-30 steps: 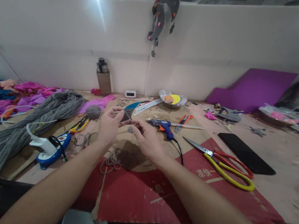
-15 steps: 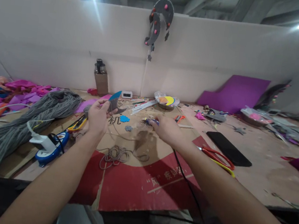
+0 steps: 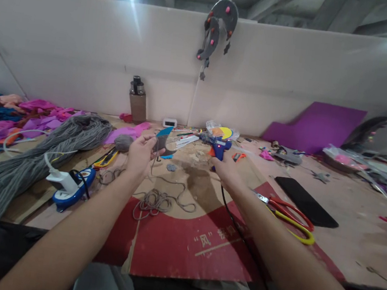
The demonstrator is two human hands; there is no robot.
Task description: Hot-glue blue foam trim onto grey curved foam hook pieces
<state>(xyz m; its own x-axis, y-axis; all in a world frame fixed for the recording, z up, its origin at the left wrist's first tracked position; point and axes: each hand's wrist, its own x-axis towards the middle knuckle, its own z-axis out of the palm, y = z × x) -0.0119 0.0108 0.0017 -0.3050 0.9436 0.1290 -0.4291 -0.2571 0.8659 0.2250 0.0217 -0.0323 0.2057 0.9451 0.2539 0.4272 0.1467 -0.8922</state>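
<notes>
My left hand [image 3: 142, 154] pinches a small blue and grey crescent-shaped piece [image 3: 162, 142], raised over the cardboard [image 3: 166, 250]. Grey cord [image 3: 154, 202] trails below it and lies in loose loops on the board. My right hand [image 3: 225, 166] is wrapped round a blue glue gun [image 3: 219, 149] with a small red light and an orange part; its black cable [image 3: 228, 206] runs toward the table edge. Between the hands lies a small grey scalloped piece [image 3: 171, 167], and a blue piece is partly hidden behind my left hand's piece.
Red and yellow scissors [image 3: 287, 213] and a black phone [image 3: 304, 201] lie at the right. Grey yarn [image 3: 47, 160], a blue power socket [image 3: 71, 194] and a yellow cutter [image 3: 106, 158] are at the left. A purple sheet [image 3: 317, 127] leans on the wall.
My right hand has lifted the glue gun, now seen upright above the table. The view has shifted, and my left hand still holds its piece.
</notes>
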